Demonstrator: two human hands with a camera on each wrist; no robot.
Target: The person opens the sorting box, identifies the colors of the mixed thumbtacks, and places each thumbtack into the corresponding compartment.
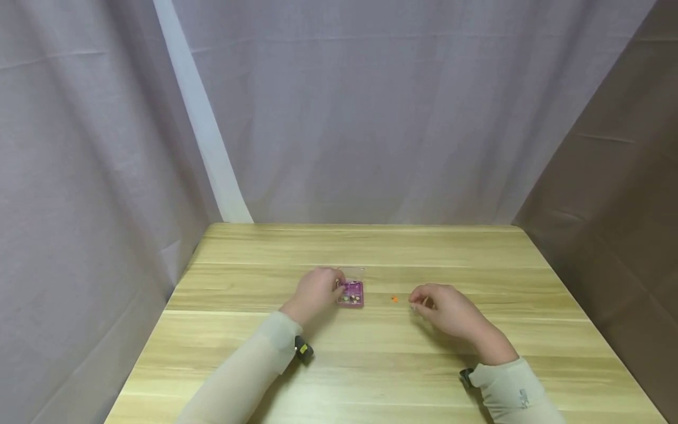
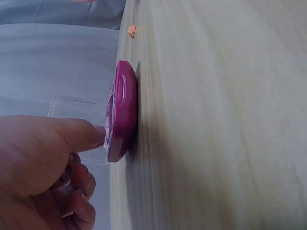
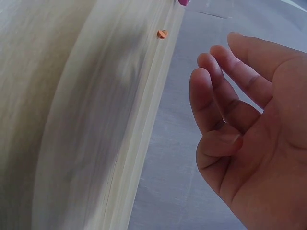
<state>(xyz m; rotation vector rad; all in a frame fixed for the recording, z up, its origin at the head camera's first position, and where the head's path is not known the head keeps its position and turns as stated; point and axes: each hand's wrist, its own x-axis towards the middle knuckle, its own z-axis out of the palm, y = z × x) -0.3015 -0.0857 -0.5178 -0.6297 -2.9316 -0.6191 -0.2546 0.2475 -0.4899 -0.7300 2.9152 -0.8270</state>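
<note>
A small magenta pill box (image 1: 358, 294) stands on the table with its clear lid (image 1: 352, 272) raised at the back. Several tiny light and dark pieces lie in its front compartments. My left hand (image 1: 316, 291) holds the box at its left side, thumb tip right at the rim in the left wrist view, the other fingers curled. To the right of the box lies a small orange piece (image 1: 394, 299). My right hand (image 1: 447, 309) hovers just right of that piece, fingers loosely bent. In the right wrist view nothing shows between its thumb and fingertips.
The wood-grain table (image 1: 371, 377) reaches back to a grey curtain (image 1: 371, 129). More curtain hangs along the left and right sides. Each wrist wears a small dark camera, such as the left wrist camera (image 1: 303, 349).
</note>
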